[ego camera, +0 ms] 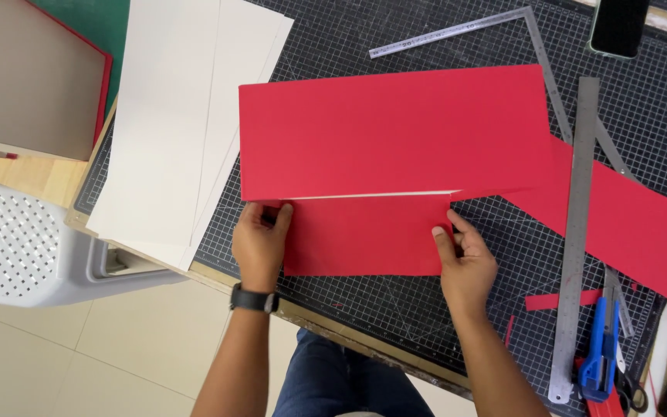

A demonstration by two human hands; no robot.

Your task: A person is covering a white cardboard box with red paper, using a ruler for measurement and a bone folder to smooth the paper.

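A red paper sheet (395, 135) is laid flat on the black gridded cutting mat (395, 309); its near portion is seen as a smaller red panel (364, 235) lying below the larger upper panel, a thin pale line being visible where the two meet. The left hand (260, 239) is placed at the left end of that line, fingers curled onto the paper's edge; whether the edge is pinched or only pressed cannot be told. The right hand (465, 262) is set at the right end of the smaller panel, fingers spread flat and pressed down on the paper, nothing being grasped. The hands are held well apart, one at each end of the smaller panel. A black wristwatch (254, 298) is worn on the left wrist.

White card sheets (179, 123) are stacked to the left of the red sheet, partly overlapped by it; a second red sheet (634, 224) is spread to the right, crossed by a long steel ruler (577, 232); a steel square (488, 27) is laid at the far side of the mat; a blue-handled cutter (600, 347) and a narrow red offcut (561, 299) are noted near the ruler's near end; a dark phone (619, 27) is seen at the top right; a white perforated stool (17, 243) stands at the left, beside the table.
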